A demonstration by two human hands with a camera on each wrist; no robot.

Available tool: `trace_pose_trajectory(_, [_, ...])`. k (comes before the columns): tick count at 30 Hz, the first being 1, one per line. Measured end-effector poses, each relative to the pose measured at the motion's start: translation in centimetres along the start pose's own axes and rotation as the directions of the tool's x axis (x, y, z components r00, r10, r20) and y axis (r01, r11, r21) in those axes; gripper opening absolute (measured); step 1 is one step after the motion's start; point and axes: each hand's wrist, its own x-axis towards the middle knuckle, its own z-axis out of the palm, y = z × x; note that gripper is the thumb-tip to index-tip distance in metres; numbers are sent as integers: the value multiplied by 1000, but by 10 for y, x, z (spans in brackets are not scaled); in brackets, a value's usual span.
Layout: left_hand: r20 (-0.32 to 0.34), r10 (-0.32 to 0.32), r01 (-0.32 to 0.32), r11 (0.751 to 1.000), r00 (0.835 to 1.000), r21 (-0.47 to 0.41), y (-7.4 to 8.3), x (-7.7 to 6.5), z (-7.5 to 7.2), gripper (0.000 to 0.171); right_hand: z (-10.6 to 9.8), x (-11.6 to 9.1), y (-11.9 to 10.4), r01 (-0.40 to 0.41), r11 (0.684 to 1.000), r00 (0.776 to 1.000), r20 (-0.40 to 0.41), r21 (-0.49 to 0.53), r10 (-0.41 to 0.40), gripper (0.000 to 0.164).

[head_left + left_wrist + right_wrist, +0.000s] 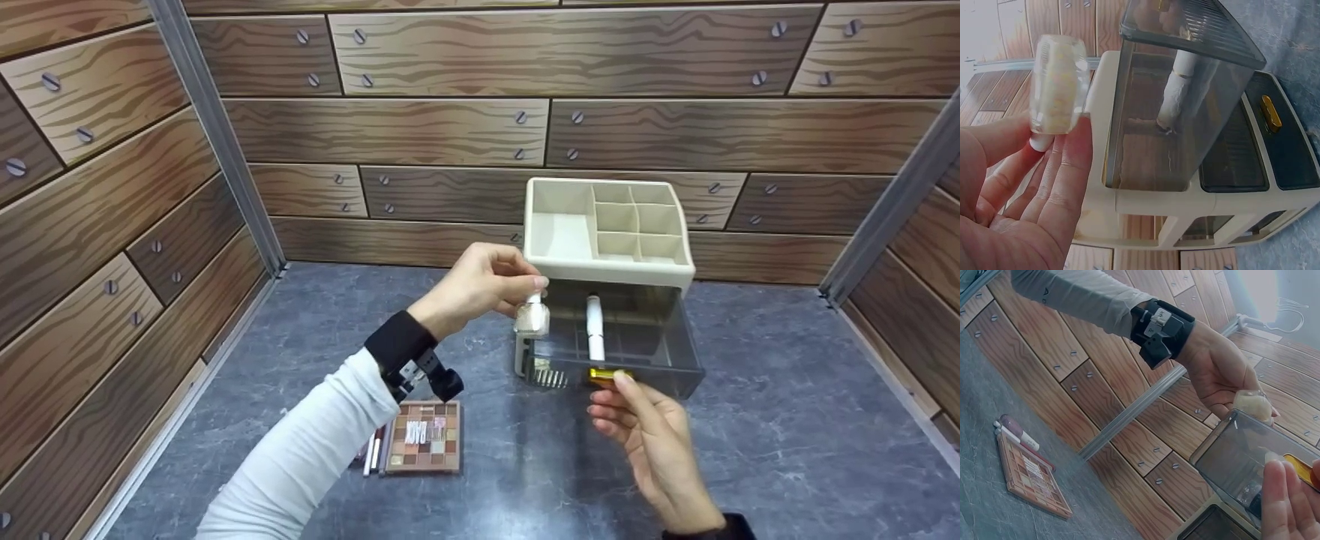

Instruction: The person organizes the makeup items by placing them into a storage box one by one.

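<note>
The left hand (pixel 487 289) pinches a small clear bottle (pixel 532 320) by its white cap, beneath its fingertips. The right hand (pixel 656 450) grips the shiny gold handle (pixel 601 375) of a smoky transparent plastic drawer (pixel 686 360); between both hands, a slim white tube (pixel 595 326) lies inside.

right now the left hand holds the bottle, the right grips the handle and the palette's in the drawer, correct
No, the head view shows the palette on the table, not in the drawer. The left hand holds the bottle and the right hand grips the handle.
</note>
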Motion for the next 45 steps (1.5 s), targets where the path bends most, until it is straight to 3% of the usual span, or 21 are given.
trace_pose_trajectory(17, [-17,-8,10,990,1000,139,4,17,19,9,0,1,-1,-3,1000,1000,-15,4,3,27])
trace_pose_trajectory(27, [-20,26,-17,940,999,341,6,20,32,10,1,1,-1,-8,1000,1000,-17,-13,7,26])
trace_pose_trajectory(30, [-9,55,-46,906,998,420,7,21,34,11,1,1,-2,-7,1000,1000,-18,-10,7,27])
trace_pose_trajectory(32, [3,80,-72,870,997,488,7,21,35,10,1,2,-2,-7,1000,1000,-21,-11,6,27])
trace_pose_trajectory(37, [57,144,-146,737,988,660,7,23,40,10,1,2,-3,-8,1000,1000,-28,-13,7,26])
trace_pose_trajectory(40, [75,153,-158,662,985,733,7,24,42,12,1,2,-2,-12,1000,1000,-28,-10,12,26])
trace_pose_trajectory(45, [89,124,-146,593,988,792,8,24,44,16,1,1,-1,-20,1000,999,-45,-16,20,26])
